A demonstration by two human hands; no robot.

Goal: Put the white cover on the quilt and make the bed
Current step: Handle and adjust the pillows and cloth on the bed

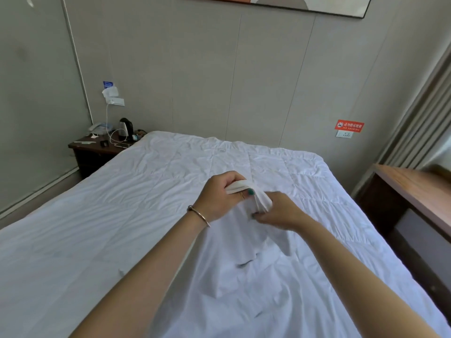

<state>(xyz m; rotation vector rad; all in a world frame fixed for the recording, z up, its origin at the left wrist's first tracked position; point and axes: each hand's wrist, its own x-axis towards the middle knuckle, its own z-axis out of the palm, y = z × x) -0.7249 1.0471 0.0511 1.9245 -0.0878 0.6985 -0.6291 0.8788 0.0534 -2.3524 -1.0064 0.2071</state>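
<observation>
A white quilt (151, 181) lies spread flat over the bed, stitched in squares and wrinkled. On top of it, in the near middle, lies the white cover (246, 267), pulled up into a bunched peak. My left hand (219, 195) grips the top of that bunch, fingers curled round a folded edge. My right hand (280, 212) pinches the same bunch just to the right and a little lower. Both hands meet above the bed's middle.
A dark nightstand (97, 148) at the far left holds a kettle (126, 128), a phone and cables. A wooden desk (415, 191) stands close along the bed's right side. The wall runs behind the bed's head; a curtain (424, 123) hangs at the right.
</observation>
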